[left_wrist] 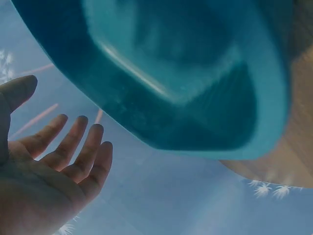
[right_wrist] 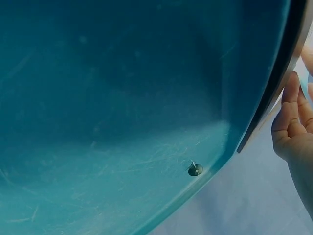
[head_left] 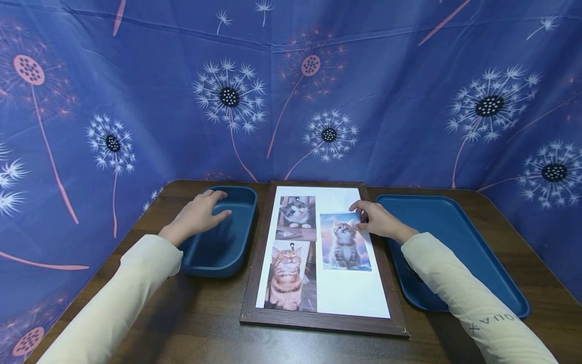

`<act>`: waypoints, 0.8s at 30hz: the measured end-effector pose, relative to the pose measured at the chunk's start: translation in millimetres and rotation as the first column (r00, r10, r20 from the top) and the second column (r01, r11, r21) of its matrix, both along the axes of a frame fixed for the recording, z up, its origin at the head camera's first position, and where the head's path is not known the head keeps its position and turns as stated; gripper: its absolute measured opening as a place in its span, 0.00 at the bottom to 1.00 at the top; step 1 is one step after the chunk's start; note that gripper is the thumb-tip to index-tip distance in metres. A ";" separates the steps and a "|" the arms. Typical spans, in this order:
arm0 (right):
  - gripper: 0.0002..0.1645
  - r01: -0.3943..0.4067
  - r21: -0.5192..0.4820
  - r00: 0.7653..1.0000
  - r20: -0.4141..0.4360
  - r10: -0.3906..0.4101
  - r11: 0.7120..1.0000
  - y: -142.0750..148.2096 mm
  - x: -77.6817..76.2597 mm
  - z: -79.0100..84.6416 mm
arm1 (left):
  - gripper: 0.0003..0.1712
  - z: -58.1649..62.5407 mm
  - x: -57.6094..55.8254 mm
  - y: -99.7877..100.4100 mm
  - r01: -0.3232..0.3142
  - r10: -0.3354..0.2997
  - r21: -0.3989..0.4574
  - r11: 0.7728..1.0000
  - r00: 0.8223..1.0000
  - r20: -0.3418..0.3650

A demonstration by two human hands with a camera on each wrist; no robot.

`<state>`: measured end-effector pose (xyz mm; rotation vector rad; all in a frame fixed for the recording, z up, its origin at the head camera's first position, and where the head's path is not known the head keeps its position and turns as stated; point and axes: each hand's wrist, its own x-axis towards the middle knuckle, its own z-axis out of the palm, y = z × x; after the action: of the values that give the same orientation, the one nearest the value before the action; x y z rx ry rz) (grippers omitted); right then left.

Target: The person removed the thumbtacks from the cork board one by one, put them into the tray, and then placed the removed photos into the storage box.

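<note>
On a white board with a dark wooden frame (head_left: 325, 321) lies a photo of a fluffy kitten (head_left: 346, 247) against a pink and blue sky. My right hand (head_left: 379, 220) pinches this photo at its upper right edge; in the right wrist view the curled fingers (right_wrist: 292, 110) show at the frame's side. Over the deep blue bin (head_left: 215, 270) my left hand (head_left: 195, 215) hovers with nothing in it, its fingers (left_wrist: 90, 152) spread apart. A grey-and-white cat photo (head_left: 297, 222) and an orange tabby photo (head_left: 287, 283) fill the board's left side, each with a small pin at its top.
A shallow blue tray (head_left: 459, 242) stands to the right of the board, partly under the right forearm. One thumbtack (right_wrist: 195, 170) lies in it near the edge. The dark wooden table (head_left: 200, 323) meets a blue dandelion-print cloth (head_left: 386, 91) at the back.
</note>
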<state>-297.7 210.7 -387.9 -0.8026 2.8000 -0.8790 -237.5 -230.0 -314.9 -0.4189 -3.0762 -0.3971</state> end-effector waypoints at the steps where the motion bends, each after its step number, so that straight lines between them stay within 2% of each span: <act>1: 0.24 0.000 0.000 1.000 -0.001 0.000 1.000 0.1 0.0 -0.1 | 0.32 -0.3 -0.4 -2.8 -0.008 0.008 0.007 1.000 1.000 0.007; 10: 0.25 0.008 0.008 1.000 0.005 -0.008 1.000 -0.9 0.6 -0.2 | 0.32 -1.7 -0.6 -22.9 -0.067 0.065 0.026 0.997 0.997 0.052; 20: 0.26 0.014 -0.001 0.999 0.029 -0.014 1.000 -1.5 -0.3 0.8 | 0.34 -0.5 -0.1 -38.2 -0.130 0.127 0.065 0.989 0.991 0.043; 24: 0.25 0.010 -0.008 0.999 0.030 -0.010 1.000 -1.7 0.3 0.8 | 0.34 -2.5 -0.9 -43.3 -0.164 0.160 0.078 0.983 0.985 0.063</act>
<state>-297.4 208.9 -387.1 -0.7704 2.7786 -0.8964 -238.4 -273.2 -317.4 -0.1562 -3.1035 -0.5367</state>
